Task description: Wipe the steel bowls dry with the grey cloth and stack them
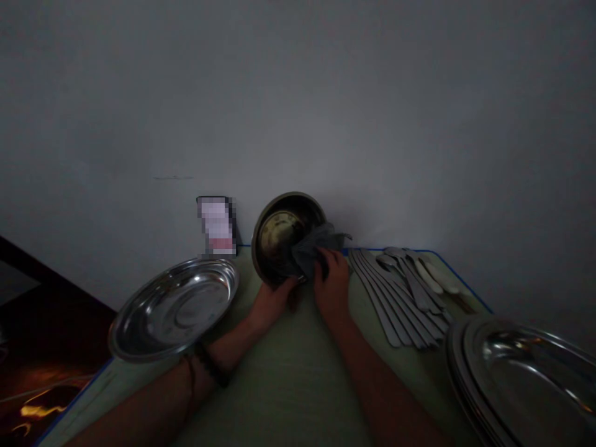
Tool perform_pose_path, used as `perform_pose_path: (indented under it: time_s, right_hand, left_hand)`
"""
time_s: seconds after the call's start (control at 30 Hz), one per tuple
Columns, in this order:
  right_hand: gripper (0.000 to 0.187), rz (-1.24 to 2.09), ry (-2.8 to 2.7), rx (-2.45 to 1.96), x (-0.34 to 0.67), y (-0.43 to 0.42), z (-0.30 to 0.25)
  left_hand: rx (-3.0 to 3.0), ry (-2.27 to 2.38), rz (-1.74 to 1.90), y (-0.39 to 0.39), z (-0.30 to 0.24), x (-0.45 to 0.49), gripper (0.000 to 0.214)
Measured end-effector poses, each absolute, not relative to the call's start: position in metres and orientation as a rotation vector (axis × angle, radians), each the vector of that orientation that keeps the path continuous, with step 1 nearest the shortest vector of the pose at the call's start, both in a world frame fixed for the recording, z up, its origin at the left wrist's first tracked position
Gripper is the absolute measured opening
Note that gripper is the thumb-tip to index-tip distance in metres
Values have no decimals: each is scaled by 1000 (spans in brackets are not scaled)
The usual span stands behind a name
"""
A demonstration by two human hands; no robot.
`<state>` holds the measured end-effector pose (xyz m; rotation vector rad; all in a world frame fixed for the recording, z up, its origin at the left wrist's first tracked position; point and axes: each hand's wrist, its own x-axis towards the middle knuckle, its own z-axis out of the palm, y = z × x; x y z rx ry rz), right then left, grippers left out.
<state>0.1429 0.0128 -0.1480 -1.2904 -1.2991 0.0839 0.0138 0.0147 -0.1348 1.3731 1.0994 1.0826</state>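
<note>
A steel bowl (279, 233) is tipped on its side near the wall, its mouth facing me. My left hand (272, 303) grips the bowl's lower rim, fingers closed on it. My right hand (331, 282) is closed on a grey cloth (314, 244), pressing it against the bowl's inner wall and right rim. Both forearms reach in from the bottom of the view over the pale green table (298, 372). The light is dim.
A steel plate (174, 307) lies at the left, overhanging the table's edge. Several spoons and flat utensils (405, 292) are laid in a row at the right. A stack of steel plates (521, 379) sits at the front right. A small blurred card (216, 225) leans against the wall.
</note>
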Motion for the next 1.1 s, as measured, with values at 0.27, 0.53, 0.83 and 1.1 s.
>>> perform_pose_path:
  time_s: [0.27, 0.53, 0.83, 1.1]
  right_hand:
    - [29, -23, -1274, -1366, 143, 13, -149]
    - [31, 11, -1715, -1285, 135, 11, -153]
    - [31, 50, -1208, -1397, 135, 6, -147]
    - [35, 24, -1430, -1428, 134, 8, -156]
  left_hand:
    - [1342, 1091, 1096, 14, -135, 15, 23]
    - [1360, 1096, 1090, 12, -131, 14, 24]
    - [1405, 1150, 1125, 14, -139, 12, 22]
    - [1372, 1112, 1100, 16, -136, 13, 22]
